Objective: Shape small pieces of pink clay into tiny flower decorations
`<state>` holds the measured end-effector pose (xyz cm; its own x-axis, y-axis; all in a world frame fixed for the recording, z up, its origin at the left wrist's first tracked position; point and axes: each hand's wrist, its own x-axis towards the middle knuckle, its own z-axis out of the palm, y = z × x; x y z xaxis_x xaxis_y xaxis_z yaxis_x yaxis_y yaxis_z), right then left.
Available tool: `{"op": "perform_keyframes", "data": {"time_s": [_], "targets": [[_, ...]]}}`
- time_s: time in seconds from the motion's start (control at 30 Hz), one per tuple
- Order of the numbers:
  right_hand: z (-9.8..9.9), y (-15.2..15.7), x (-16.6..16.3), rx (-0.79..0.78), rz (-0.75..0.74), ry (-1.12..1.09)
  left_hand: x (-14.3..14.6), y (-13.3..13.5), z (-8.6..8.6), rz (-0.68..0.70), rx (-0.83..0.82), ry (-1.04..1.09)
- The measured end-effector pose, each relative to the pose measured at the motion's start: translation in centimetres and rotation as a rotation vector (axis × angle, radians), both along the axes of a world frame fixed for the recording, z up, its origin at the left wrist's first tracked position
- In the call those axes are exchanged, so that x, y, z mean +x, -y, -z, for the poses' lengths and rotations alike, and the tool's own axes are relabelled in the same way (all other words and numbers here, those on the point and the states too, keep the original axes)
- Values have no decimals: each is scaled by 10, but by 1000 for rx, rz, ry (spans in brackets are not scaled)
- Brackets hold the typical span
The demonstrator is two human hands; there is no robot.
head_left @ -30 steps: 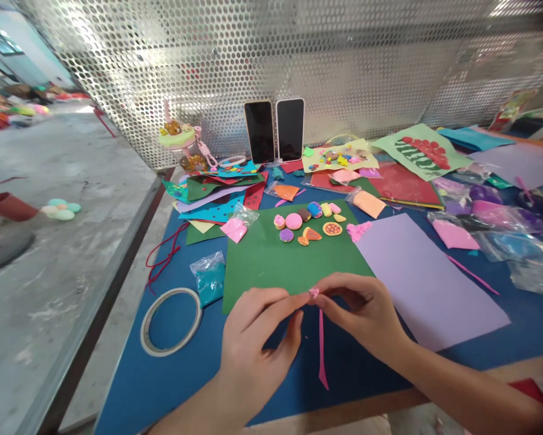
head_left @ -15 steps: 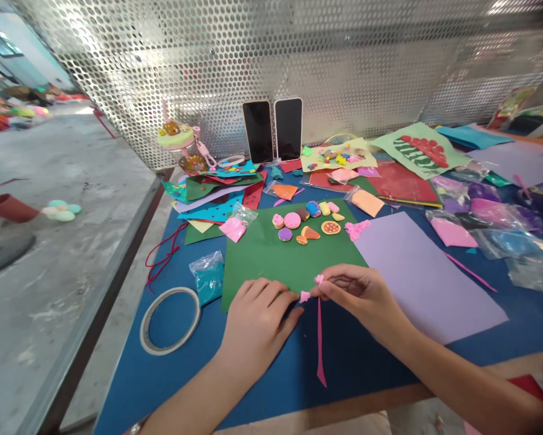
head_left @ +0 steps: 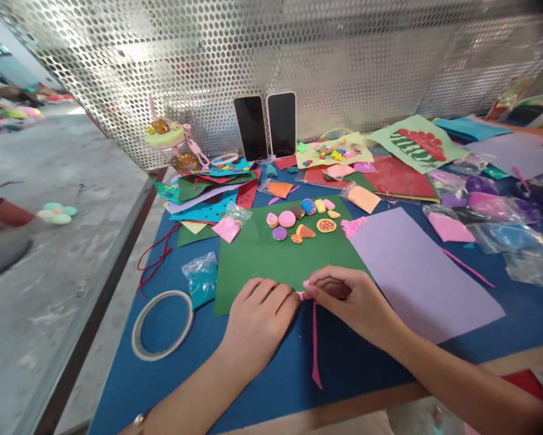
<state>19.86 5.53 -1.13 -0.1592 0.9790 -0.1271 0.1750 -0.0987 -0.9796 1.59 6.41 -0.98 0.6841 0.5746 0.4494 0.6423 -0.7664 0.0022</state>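
Between my hands, at the front edge of the green sheet (head_left: pixel 253 266), is a small pink clay piece (head_left: pixel 300 295). The fingertips of my left hand (head_left: pixel 263 311), curled and close together, meet it from the left; the thumb is hidden. My right hand (head_left: pixel 351 293) pinches a small pink clay bit (head_left: pixel 306 284) between thumb and forefinger, close against that piece. Below the right fingertips a narrow pink strip (head_left: pixel 315 350) runs toward the table's front edge; its top end is hidden. Small clay foods, among them a pizza (head_left: pixel 326 225) and a pink round (head_left: pixel 286 219), lie on the green sheet.
A tape roll (head_left: pixel 138 338) and a bag of teal clay (head_left: pixel 202 290) lie left on the blue table. A purple sheet (head_left: pixel 421 278) is at right. Two phones (head_left: pixel 282 124) lean on the perforated metal panel (head_left: pixel 344 66). Bagged clay (head_left: pixel 448 225) clutters the right side.
My right hand has moved slightly left, bringing its pink bit up to the piece at my left fingertips. My left thumb has drawn under the hand. The view has shifted a little.
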Motion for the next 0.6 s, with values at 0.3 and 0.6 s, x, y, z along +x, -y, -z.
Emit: {"op": "perform_keyframes", "data": {"time_s": [0.3, 0.6], "targets": [[-2, -1, 2, 20, 11, -14, 3, 4, -2, 46, -111, 89], [-1, 2, 0, 8, -106, 57, 2, 10, -4, 92, -158, 80]]}}
